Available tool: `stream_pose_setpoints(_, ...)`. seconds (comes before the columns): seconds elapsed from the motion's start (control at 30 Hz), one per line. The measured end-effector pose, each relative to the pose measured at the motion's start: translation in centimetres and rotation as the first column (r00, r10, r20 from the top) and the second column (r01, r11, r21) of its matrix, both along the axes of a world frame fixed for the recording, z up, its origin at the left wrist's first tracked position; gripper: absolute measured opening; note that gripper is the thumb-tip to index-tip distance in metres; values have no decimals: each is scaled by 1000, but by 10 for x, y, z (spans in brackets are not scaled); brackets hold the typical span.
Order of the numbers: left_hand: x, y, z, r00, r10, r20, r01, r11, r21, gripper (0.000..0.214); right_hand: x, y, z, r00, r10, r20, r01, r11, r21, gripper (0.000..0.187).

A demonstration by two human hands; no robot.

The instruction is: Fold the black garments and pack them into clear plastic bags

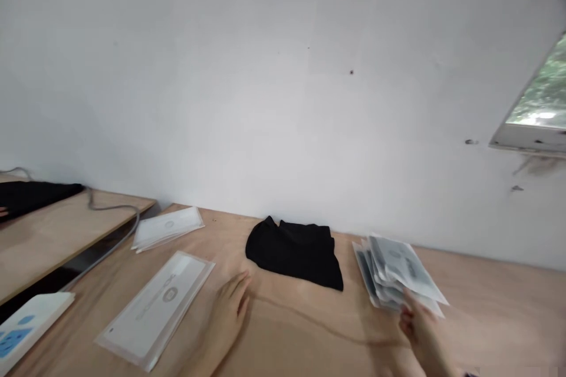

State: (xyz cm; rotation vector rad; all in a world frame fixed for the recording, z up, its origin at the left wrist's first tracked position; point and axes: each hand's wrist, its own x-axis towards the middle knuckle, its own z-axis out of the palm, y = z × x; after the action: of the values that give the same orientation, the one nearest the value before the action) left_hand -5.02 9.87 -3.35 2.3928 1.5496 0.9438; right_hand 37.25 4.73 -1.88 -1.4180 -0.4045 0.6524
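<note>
We are holding our left hand point(230, 303) empty, its fingers loosely together and thumb parted, between a white packet point(154, 306) near the table's point(309, 356) left edge and the black cloth point(294, 253) by the back edge. Our right hand point(415, 321) is pointing a finger at the near side of the stack of translucent packets point(404, 271), which is lying right of the cloth, by the back edge; blur is hiding whether we are pinching one.

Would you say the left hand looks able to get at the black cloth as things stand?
Probably yes: the left hand looks empty and close to the black cloth, with only bare table visible between them.
</note>
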Motion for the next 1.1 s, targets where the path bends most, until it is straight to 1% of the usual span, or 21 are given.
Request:
stream_pose_setpoints(0.03, 1, 10, 5, 998, -23, -59, 23, 1000, 0, 43, -14, 1, -8, 975, 87, 203, -70, 994, -89, 26)
stream_pose_setpoints(0.07, 4, 20, 12, 992, -50, -120, 50, 999, -5, 46, -30, 4, -13, 882, 229, 411, -171, 970, -175, 21)
stream_pose_setpoints(0.1, 9, 31, 20, 981, -81, -179, 79, 997, -14, 48, -47, 9, -15, 750, 324, 576, -238, 946, -222, 20)
stream_pose_setpoints(0.17, 21, 50, 38, 947, -138, -289, 131, 990, -44, 51, -76, 22, -11, 435, 423, 795, -283, 902, -325, 32)
stream_pose_setpoints(0.2, 26, 58, 46, 931, -156, -329, 144, 988, -60, 50, -86, 29, -6, 308, 445, 841, -268, 889, -372, 36)
stream_pose_setpoints(0.23, 29, 62, 53, 919, -166, -358, 150, 986, -72, 47, -93, 34, -1, 211, 467, 859, -237, 877, -418, 38)
stream_pose_setpoints(0.27, 29, 64, 59, 911, -170, -376, 151, 985, -78, 44, -96, 36, 4, 146, 490, 859, -204, 865, -458, 38)
stream_pose_setpoints(0.33, 19, 57, 65, 903, -178, -391, 154, 984, -93, 40, -94, 33, 10, 78, 541, 838, -204, 831, -518, 38)
stream_pose_setpoints(0.4, 0, 37, 68, 894, -221, -389, 172, 972, -157, 35, -86, 19, 13, 60, 612, 789, -286, 768, -574, 32)
stream_pose_setpoints(0.5, -21, 0, 73, 861, -383, -334, 247, 890, -384, 16, -85, -6, 16, 42, 769, 637, -462, 581, -670, 21)
stream_pose_setpoints(0.53, -22, -10, 76, 862, -414, -294, 270, 864, -425, 13, -91, -12, 19, 50, 788, 614, -498, 552, -668, 22)
stream_pose_setpoints(0.57, -19, -18, 78, 870, -424, -252, 293, 855, -429, 17, -100, -17, 22, 51, 786, 617, -520, 548, -655, 25)
stream_pose_setpoints(0.63, -9, -24, 78, 897, -399, -192, 315, 880, -355, 32, -122, -21, 24, 16, 745, 667, -509, 580, -636, 36)
stream_pose_setpoints(0.7, 1, -23, 72, 910, -370, -185, 305, 903, -303, 50, -143, -22, 21, -83, 707, 702, -461, 598, -656, 52)
stream_pose_setpoints(0.77, 3, -22, 64, 898, -382, -217, 300, 894, -333, 67, -153, -23, 13, -185, 701, 688, -435, 570, -697, 61)
stream_pose_setpoints(0.83, -2, -20, 60, 886, -403, -230, 303, 878, -372, 68, -149, -22, 7, -216, 714, 665, -453, 530, -717, 57)
stream_pose_setpoints(0.87, -4, -18, 60, 888, -401, -227, 301, 878, -373, 64, -143, -18, 7, -188, 718, 670, -465, 535, -705, 52)
stream_pose_setpoints(0.9, -5, -14, 63, 896, -385, -221, 293, 887, -358, 58, -135, -13, 9, -137, 712, 689, -469, 566, -678, 47)
stream_pose_setpoints(1.0, 4, 13, 74, 949, -264, -170, 210, 937, -281, 41, -112, 22, 18, 68, 603, 795, -440, 733, -518, 44)
stream_pose_setpoints(1.03, 11, 27, 77, 965, -221, -144, 176, 946, -273, 41, -106, 37, 20, 125, 581, 804, -454, 754, -474, 47)
stream_pose_setpoints(1.1, 25, 57, 75, 982, -159, -103, 120, 943, -310, 48, -97, 66, 20, 217, 610, 762, -515, 735, -442, 53)
